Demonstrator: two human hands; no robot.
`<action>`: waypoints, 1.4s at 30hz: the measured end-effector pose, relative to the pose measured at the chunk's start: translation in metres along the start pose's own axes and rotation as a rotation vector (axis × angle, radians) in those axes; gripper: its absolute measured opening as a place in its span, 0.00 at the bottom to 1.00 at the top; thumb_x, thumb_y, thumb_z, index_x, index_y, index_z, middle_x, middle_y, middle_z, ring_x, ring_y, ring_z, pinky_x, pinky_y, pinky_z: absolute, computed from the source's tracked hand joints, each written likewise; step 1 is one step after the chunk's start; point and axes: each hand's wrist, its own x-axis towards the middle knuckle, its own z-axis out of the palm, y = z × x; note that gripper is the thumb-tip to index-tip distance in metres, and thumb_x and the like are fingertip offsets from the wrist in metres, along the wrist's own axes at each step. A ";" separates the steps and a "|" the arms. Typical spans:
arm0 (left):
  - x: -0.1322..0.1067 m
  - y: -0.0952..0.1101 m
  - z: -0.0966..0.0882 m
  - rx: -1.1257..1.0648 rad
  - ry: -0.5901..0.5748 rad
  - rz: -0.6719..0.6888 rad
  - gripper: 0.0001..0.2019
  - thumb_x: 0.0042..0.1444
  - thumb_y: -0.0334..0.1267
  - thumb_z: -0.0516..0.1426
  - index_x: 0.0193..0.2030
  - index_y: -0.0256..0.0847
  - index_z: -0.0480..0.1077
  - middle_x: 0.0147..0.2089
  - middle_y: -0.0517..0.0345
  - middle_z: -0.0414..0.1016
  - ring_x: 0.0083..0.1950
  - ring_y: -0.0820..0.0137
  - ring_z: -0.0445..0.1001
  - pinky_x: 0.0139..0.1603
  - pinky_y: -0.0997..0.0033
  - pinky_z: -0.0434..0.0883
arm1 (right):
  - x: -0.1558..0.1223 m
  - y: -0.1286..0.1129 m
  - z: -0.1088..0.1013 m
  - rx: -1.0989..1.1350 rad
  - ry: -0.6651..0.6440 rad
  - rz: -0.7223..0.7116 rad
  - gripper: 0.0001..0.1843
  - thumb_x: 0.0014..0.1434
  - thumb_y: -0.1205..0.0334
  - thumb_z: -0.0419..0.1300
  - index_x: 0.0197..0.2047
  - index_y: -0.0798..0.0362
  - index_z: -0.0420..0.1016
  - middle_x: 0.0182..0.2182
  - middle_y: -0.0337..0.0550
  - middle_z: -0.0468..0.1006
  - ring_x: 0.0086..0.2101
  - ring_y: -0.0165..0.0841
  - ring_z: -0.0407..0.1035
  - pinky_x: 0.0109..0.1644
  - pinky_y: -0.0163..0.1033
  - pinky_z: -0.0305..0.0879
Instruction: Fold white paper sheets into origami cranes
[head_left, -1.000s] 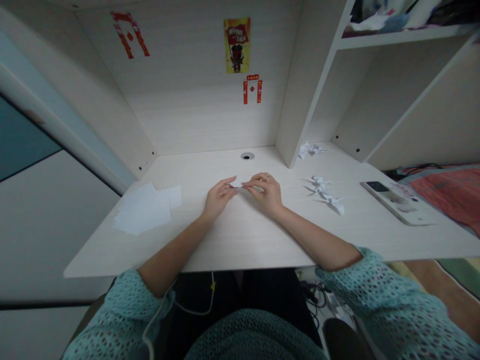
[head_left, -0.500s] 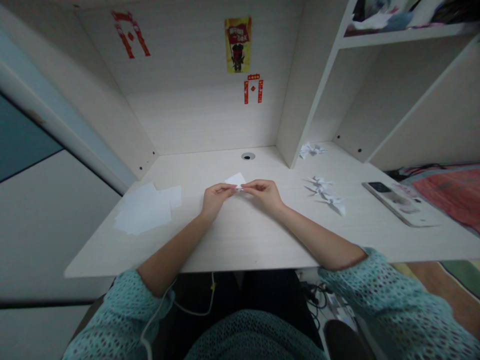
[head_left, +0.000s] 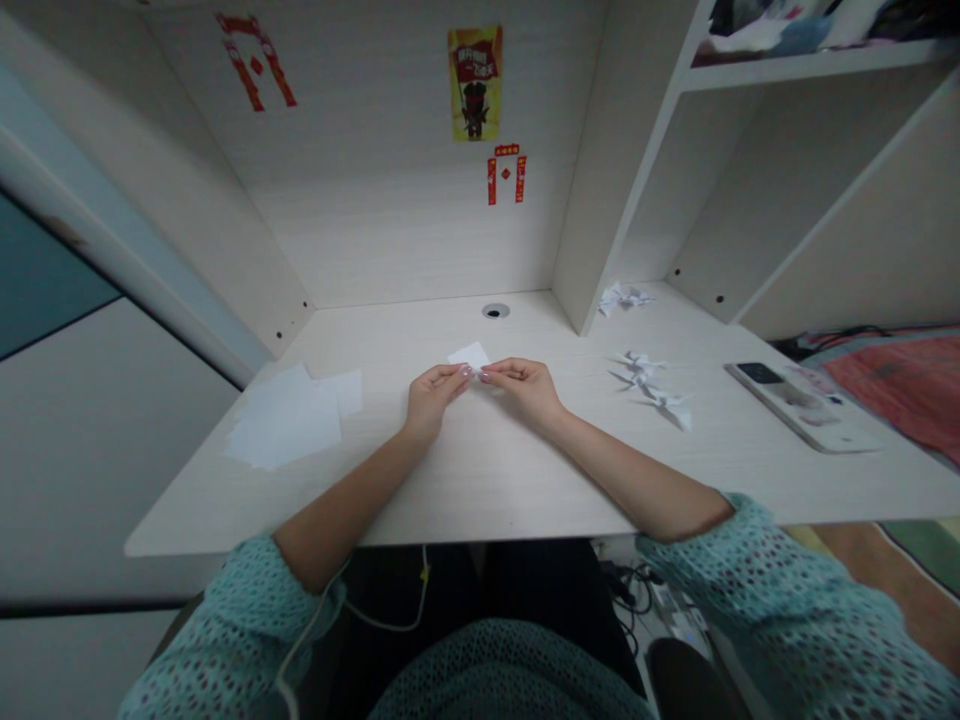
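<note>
A small white paper is held in a pinch by the left hand and the right hand together, their tips almost meeting at its near side, while its pale, pointed part is left showing just beyond them, on the side away from the body and a little more toward the left hand. The held edge is largely hidden by the fingers, so a long axis cannot be told. Above the surface, the loose sheets are seen left of the left hand, and the folded paper figures right of the right hand, both well apart from the grip.
</note>
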 end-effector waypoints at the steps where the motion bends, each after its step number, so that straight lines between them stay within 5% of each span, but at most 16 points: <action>1: 0.000 0.000 0.000 0.004 0.008 -0.002 0.12 0.41 0.39 0.65 0.34 0.37 0.74 0.37 0.54 0.78 0.41 0.72 0.75 0.49 0.70 0.69 | 0.000 0.000 0.000 -0.005 0.005 -0.011 0.12 0.39 0.56 0.69 0.28 0.53 0.78 0.27 0.42 0.81 0.30 0.33 0.74 0.40 0.40 0.68; 10: -0.001 0.000 0.001 0.099 0.075 0.015 0.16 0.41 0.43 0.65 0.36 0.36 0.74 0.36 0.51 0.78 0.39 0.68 0.76 0.46 0.66 0.71 | 0.000 0.008 0.000 -0.098 0.090 -0.119 0.11 0.41 0.55 0.69 0.28 0.53 0.79 0.29 0.43 0.81 0.30 0.34 0.73 0.37 0.39 0.68; 19: -0.003 0.001 0.003 0.123 0.087 0.107 0.14 0.41 0.41 0.65 0.34 0.35 0.74 0.33 0.53 0.79 0.36 0.70 0.76 0.46 0.66 0.71 | 0.002 0.009 0.003 0.103 0.091 0.005 0.13 0.39 0.57 0.69 0.30 0.52 0.79 0.32 0.43 0.81 0.34 0.34 0.74 0.46 0.41 0.67; 33: -0.005 0.003 0.007 0.090 0.145 0.128 0.13 0.42 0.41 0.65 0.32 0.34 0.73 0.32 0.52 0.78 0.35 0.68 0.77 0.46 0.64 0.72 | -0.001 0.004 0.009 0.079 0.104 0.013 0.15 0.36 0.54 0.70 0.29 0.52 0.79 0.31 0.43 0.81 0.33 0.35 0.74 0.45 0.43 0.68; 42: -0.006 0.009 0.010 0.077 0.118 0.130 0.20 0.40 0.41 0.66 0.35 0.41 0.61 0.31 0.57 0.78 0.34 0.68 0.78 0.43 0.64 0.72 | -0.001 0.006 0.008 0.132 0.110 0.059 0.15 0.36 0.57 0.71 0.29 0.53 0.77 0.28 0.42 0.81 0.31 0.33 0.74 0.44 0.41 0.67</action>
